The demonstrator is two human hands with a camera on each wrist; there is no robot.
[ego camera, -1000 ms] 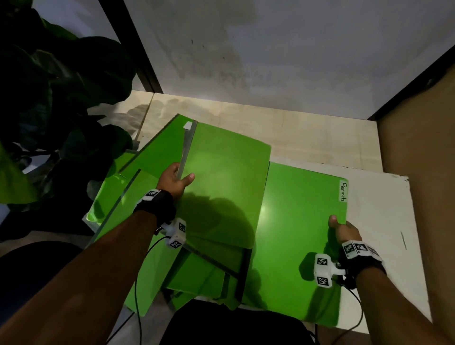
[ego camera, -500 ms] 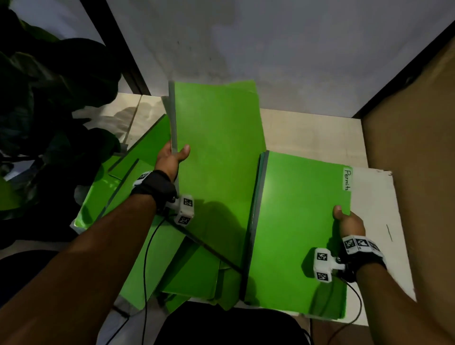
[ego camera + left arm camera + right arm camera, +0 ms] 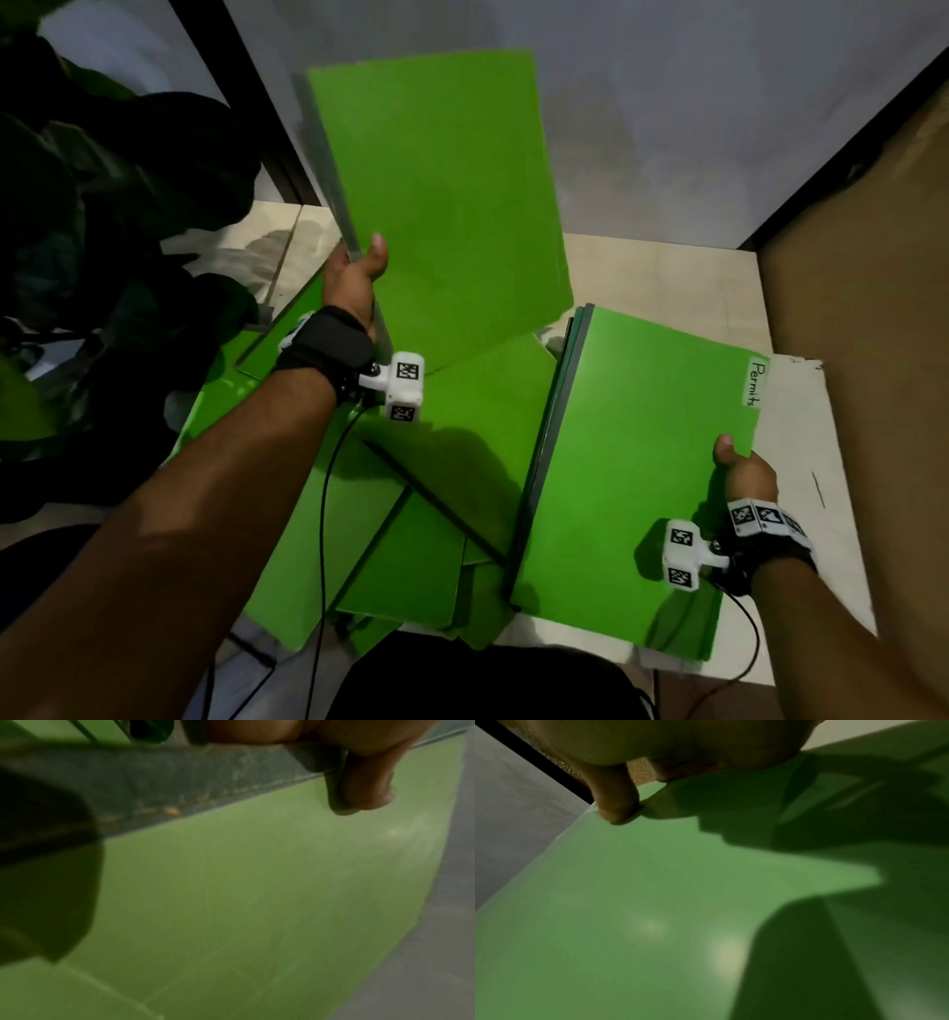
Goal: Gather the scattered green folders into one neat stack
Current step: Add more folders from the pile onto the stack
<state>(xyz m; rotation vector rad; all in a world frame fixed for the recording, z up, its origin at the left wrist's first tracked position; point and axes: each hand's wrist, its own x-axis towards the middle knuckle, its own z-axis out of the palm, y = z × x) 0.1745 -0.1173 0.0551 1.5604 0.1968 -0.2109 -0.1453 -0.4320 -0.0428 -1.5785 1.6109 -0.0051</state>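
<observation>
Green folders (image 3: 390, 524) lie fanned and overlapping across the near left part of the pale table (image 3: 662, 288), their dark spines crossing at different angles, and some hang over the table's front edge. They are flat, glossy, bright green covers with thin grey-dark edges.

Your left hand (image 3: 354, 277) grips one raised folder (image 3: 441, 205) by its long left edge, thumb pressed on the green front face and fingers wrapped behind. That folder stands nearly upright, tilted a little to the left, its lower corner just above the scattered ones. In the left wrist view the thumb (image 3: 359, 787) lies over the worn grey spine strip, with the plain green cover (image 3: 231, 902) spreading below it.

Your right hand (image 3: 744, 473) pinches the right edge of the stacked folders (image 3: 637, 462), thumb on top and fingers hidden underneath. This pile sits on a white board (image 3: 806, 462) at the right of the table, and its left side shows several dark spines layered one on another. The top cover carries a small white label (image 3: 756, 383) reading "Permits" at its far right corner. The right wrist view shows the thumb (image 3: 614, 805) resting at the cover's edge, with soft light spots and hand shadows on the smooth green surface.

A dark leafy plant (image 3: 102, 231) stands at the left, and a brown panel (image 3: 862, 308) rises at the right.
</observation>
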